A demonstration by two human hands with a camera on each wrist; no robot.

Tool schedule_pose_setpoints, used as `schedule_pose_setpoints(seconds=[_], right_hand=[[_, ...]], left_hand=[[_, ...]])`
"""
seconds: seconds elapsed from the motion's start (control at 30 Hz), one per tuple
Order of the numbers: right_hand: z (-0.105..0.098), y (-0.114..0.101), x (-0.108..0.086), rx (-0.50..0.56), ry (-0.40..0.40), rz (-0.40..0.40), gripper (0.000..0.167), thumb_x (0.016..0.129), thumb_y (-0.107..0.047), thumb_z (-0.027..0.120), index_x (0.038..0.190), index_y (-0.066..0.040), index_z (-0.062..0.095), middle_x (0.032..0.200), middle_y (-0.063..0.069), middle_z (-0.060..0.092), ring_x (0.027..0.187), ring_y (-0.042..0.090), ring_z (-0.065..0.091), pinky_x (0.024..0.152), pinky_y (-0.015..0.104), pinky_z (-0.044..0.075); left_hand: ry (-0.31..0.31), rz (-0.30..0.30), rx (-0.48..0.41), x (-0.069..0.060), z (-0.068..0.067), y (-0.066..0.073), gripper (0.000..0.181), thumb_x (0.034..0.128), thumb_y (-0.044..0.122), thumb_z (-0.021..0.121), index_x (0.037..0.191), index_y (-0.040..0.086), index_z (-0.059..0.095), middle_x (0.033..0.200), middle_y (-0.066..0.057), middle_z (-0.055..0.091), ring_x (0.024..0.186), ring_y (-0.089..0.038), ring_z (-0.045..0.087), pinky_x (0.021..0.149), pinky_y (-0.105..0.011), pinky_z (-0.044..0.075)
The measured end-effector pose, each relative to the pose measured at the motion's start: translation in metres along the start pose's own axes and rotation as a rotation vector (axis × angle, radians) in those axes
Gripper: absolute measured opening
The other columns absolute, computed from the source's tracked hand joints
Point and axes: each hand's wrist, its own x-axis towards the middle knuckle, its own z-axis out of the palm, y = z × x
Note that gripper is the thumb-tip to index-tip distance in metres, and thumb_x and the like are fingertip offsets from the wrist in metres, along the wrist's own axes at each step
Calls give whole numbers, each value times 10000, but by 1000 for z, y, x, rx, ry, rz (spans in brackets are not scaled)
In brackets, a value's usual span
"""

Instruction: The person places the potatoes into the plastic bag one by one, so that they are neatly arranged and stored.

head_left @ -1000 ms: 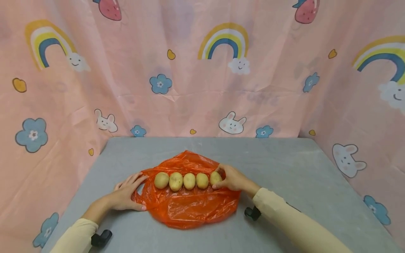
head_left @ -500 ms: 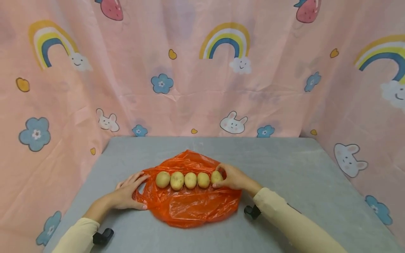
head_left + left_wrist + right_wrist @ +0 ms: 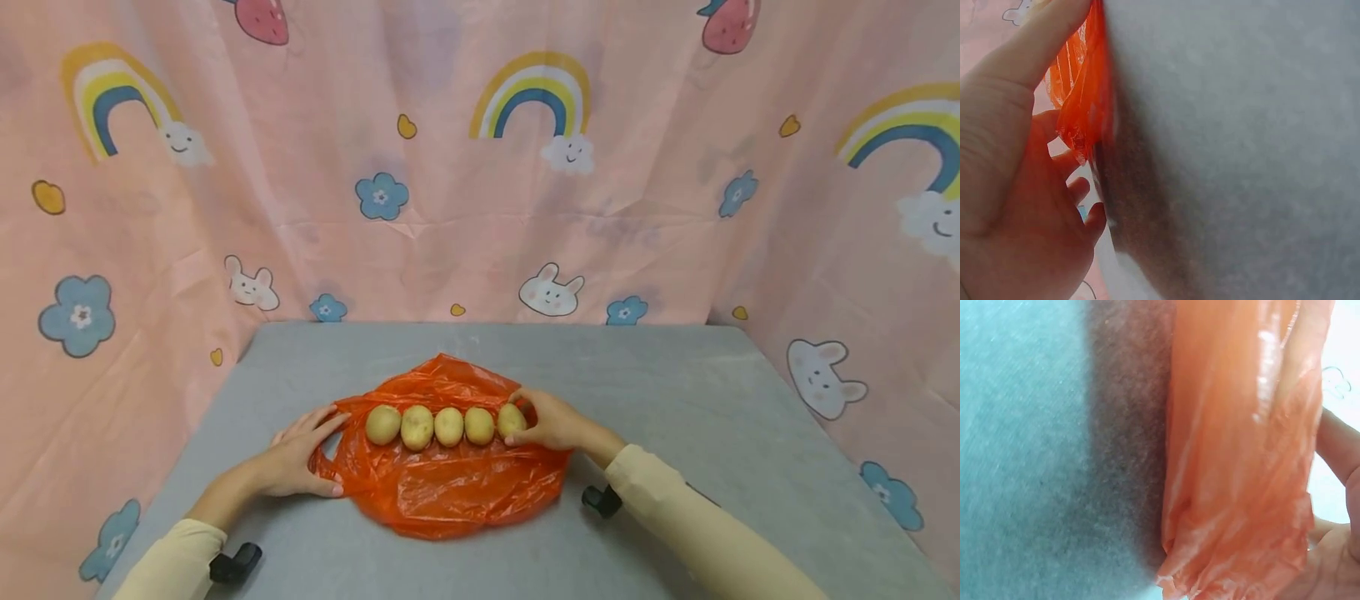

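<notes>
Several potatoes (image 3: 448,427) lie side by side in a row on a flattened orange-red plastic bag (image 3: 450,500). At the row's right end, my right hand (image 3: 551,421) holds the last potato (image 3: 511,422) between thumb and fingers. My left hand (image 3: 296,460) rests at the bag's left edge, fingers spread, thumb and fingertips touching the plastic. In the left wrist view the bag (image 3: 1088,87) bunches near the thumb, and the fingers are loosely bent. Crumpled bag plastic (image 3: 1235,456) covers much of the right wrist view and hides the potato and most of the right hand.
The bag lies on a grey table (image 3: 660,400). A pink curtain (image 3: 450,250) with rainbows, rabbits and flowers stands behind the table and along both sides. Black wrist devices (image 3: 236,564) are worn under both cream sleeves (image 3: 168,560).
The view shifts slightly. Both hands, the bag and the potatoes keep nearly the same places relative to each other.
</notes>
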Motion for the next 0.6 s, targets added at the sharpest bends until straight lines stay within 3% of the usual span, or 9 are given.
schedule_pose_setpoints(seconds=[0.17, 0.4, 0.6], right_hand=[[-3, 1, -5, 38, 0, -22, 513, 881, -296, 799, 1279, -53, 584, 1216, 143, 666, 1122, 303, 624, 961, 493, 521], [-11, 3, -11, 94, 22, -83, 511, 945, -261, 726, 1332, 22, 552, 1263, 227, 632, 1091, 353, 641, 930, 500, 545], [-19, 6, -19, 131, 76, -109, 447, 967, -248, 694, 1321, 1, 580, 1288, 218, 639, 1087, 356, 641, 939, 508, 539]], left_hand=[[5, -10, -13, -1, -2, 1, 1078, 736, 557, 844, 1577, 109, 341, 1639, -257, 224, 1468, -579, 180, 1036, -841, 165], [62, 0, -50, 0, -5, 3, 1023, 746, 489, 852, 1561, 100, 370, 1629, -263, 243, 1454, -591, 202, 1038, -832, 191], [101, 4, -53, 1, -11, 7, 915, 807, 470, 813, 1547, 126, 399, 1620, -255, 277, 1442, -592, 232, 1017, -827, 252]])
